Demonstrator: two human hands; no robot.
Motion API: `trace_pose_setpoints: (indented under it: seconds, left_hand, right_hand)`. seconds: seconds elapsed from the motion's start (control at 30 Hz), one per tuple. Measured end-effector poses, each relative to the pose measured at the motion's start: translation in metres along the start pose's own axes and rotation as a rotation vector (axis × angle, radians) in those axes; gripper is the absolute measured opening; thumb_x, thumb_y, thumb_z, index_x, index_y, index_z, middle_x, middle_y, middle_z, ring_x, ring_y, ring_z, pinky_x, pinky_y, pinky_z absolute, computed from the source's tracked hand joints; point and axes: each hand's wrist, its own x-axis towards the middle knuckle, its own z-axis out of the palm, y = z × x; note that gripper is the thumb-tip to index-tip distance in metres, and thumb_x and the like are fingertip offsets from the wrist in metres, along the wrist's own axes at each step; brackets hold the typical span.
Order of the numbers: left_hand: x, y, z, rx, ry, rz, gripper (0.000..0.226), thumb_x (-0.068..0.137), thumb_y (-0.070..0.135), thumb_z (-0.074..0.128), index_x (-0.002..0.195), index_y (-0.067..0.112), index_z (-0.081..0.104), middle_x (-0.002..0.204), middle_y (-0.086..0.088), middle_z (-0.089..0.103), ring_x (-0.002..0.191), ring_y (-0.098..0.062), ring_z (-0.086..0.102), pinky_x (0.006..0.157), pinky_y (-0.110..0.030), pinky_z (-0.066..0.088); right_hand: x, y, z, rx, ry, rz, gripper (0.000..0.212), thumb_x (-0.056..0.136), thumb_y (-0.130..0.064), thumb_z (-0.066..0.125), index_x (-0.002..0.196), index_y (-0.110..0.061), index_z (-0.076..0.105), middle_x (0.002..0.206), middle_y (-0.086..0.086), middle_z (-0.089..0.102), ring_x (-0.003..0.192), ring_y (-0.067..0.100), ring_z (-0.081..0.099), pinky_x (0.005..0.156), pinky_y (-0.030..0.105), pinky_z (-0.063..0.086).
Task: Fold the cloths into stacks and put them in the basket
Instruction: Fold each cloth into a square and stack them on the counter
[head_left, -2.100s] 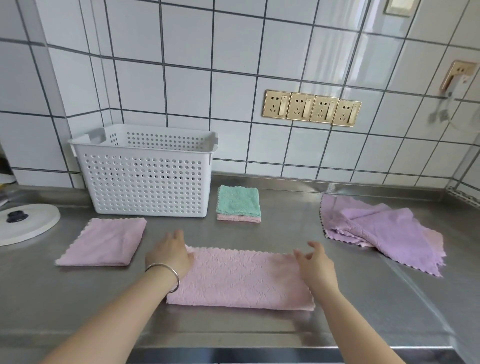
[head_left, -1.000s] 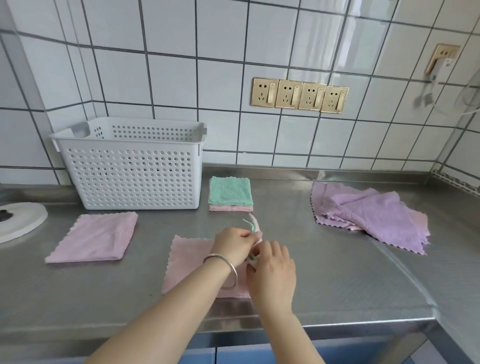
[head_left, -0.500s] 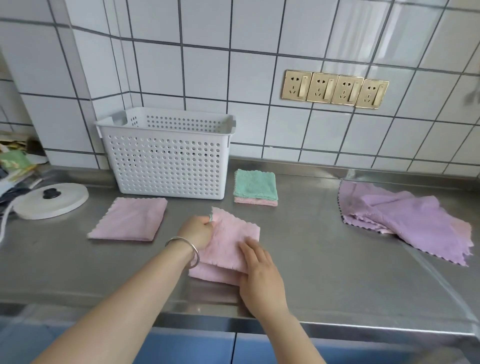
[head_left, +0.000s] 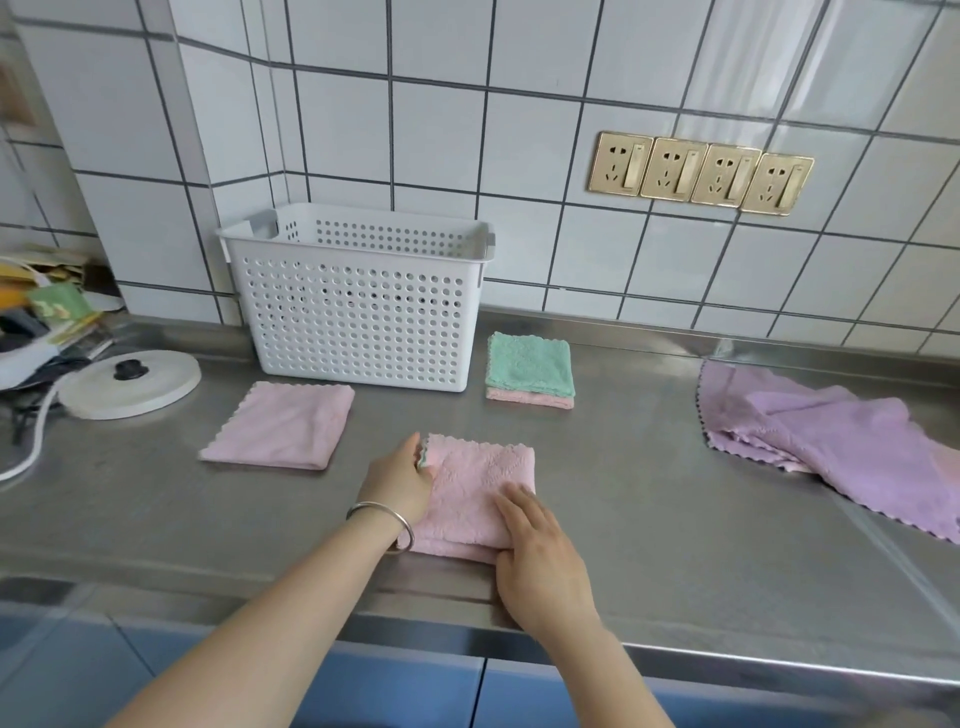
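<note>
A pink cloth (head_left: 475, 488), folded into a square, lies on the steel counter in front of me. My left hand (head_left: 397, 480) pinches its far left corner. My right hand (head_left: 540, 558) rests flat on its near right part, fingers spread. A white perforated basket (head_left: 358, 301) stands at the back against the tiled wall. Right of the basket sits a small stack, a green cloth (head_left: 530, 364) on a pink one. Another folded pink cloth (head_left: 280, 426) lies left of my hands. A loose heap of purple cloths (head_left: 821, 431) lies at the right.
A white round lid with a black knob (head_left: 130, 382) and a white cable lie at the left, with clutter behind them. Gold wall sockets (head_left: 698, 174) sit above the counter. The counter's front edge (head_left: 727, 662) runs just below my hands.
The long pink strip has been folded over into a square. My left hand holds its corner and my right hand now presses it flat. The view has shifted left.
</note>
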Motion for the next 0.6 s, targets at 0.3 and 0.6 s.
trace_pose_setpoints:
  seconds: [0.3, 0.6]
  left_hand:
    - [-0.020, 0.015, 0.012, 0.517, -0.151, 0.326, 0.057, 0.094, 0.045, 0.023, 0.147, 0.029, 0.014, 0.158, 0.010, 0.007, 0.146, -0.017, 0.000, 0.115, -0.054, 0.003]
    - [-0.019, 0.002, 0.028, 0.503, -0.256, 0.250, 0.063, 0.093, 0.050, 0.024, 0.148, 0.029, 0.002, 0.158, 0.000, -0.012, 0.145, -0.018, -0.015, 0.116, -0.051, -0.004]
  right_hand:
    - [0.040, 0.007, -0.015, -0.038, -0.132, 0.040, 0.061, 0.087, -0.039, 0.016, 0.144, -0.026, 0.029, 0.157, -0.003, 0.017, 0.144, 0.012, 0.013, 0.114, 0.029, 0.021]
    - [0.041, 0.013, 0.001, -0.234, -0.299, 0.050, 0.052, 0.100, -0.035, 0.018, 0.149, -0.028, 0.003, 0.158, -0.006, -0.010, 0.145, 0.012, -0.012, 0.116, 0.043, 0.001]
